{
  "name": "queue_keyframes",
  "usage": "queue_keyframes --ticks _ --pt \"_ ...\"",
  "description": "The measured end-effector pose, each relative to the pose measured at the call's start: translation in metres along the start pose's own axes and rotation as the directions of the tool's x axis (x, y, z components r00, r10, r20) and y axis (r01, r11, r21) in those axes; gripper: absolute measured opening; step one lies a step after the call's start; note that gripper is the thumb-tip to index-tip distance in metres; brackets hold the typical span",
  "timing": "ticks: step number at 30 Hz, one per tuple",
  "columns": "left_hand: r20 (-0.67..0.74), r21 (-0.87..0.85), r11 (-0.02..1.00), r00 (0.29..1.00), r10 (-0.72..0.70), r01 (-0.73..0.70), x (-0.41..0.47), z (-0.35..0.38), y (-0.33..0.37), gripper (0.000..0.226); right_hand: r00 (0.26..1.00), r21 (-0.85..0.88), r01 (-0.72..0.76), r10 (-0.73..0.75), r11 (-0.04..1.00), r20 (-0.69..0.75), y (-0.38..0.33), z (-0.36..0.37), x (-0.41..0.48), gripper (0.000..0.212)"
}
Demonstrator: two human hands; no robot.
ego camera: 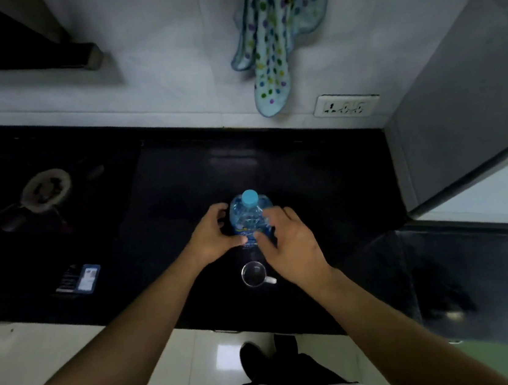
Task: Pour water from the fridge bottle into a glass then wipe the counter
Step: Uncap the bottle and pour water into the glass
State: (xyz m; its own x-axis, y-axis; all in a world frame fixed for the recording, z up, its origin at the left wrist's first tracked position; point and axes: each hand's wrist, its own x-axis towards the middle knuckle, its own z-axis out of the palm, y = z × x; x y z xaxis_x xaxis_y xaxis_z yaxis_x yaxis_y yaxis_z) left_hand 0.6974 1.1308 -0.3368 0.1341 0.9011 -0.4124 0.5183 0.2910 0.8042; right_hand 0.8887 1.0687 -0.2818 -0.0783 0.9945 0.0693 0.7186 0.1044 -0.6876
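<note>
Bottle base hidden behind both hands' blurred fingers.

counter: black, glossy, across mid-frame | bottle: upright, centre | glass mug: just below bottle | card holder: lower left | stove burner: left

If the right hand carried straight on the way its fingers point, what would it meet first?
The water bottle: the right hand points up-left at its body and looks already against it, though exact contact is hard to judge from above.
</note>
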Motion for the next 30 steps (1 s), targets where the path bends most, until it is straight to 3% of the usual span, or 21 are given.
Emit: queue_keyframes --ticks 2,5,11,14,21,28,30 --pt "0.053 0.0 0.999 0.998 0.046 -0.046 0.007 0.001 0.008 0.082 1.0 -0.006 0.021 -0.021 1.0 0.014 -0.01 -0.008 0.021 0.047" --pt "0.107 -0.008 0.999 0.993 0.044 -0.043 0.014 0.006 0.01 0.081 0.991 -0.164 0.032 -0.01 0.986 0.137 -0.016 -0.009 0.051 0.052" --pt "0.08 0.025 0.999 0.996 0.034 -0.036 0.019 0.008 0.002 0.062 0.975 -0.461 0.14 -0.042 0.877 0.216 -0.019 0.006 0.084 0.039" --pt "0.065 0.002 0.997 0.995 0.081 -0.081 0.017 0.007 0.001 0.059 0.975 -0.426 0.151 -0.064 0.892 0.211 -0.02 0.0 0.086 0.034" --pt "-0.051 -0.068 0.979 0.981 0.187 -0.191 -0.025 -0.01 0.039 0.077 0.967 -0.251 0.254 -0.255 0.934 0.03 -0.051 -0.052 0.075 0.033" --pt "-0.141 -0.12 0.944 0.947 0.289 -0.306 -0.073 -0.02 0.075 0.075 0.97 -0.046 0.233 -0.236 0.971 -0.054 -0.083 -0.106 0.069 0.036" --pt "-0.198 -0.089 0.943 0.934 0.298 -0.32 -0.083 -0.02 0.083 0.069 0.959 -0.083 0.267 -0.274 0.96 -0.077 -0.083 -0.114 0.065 0.034"
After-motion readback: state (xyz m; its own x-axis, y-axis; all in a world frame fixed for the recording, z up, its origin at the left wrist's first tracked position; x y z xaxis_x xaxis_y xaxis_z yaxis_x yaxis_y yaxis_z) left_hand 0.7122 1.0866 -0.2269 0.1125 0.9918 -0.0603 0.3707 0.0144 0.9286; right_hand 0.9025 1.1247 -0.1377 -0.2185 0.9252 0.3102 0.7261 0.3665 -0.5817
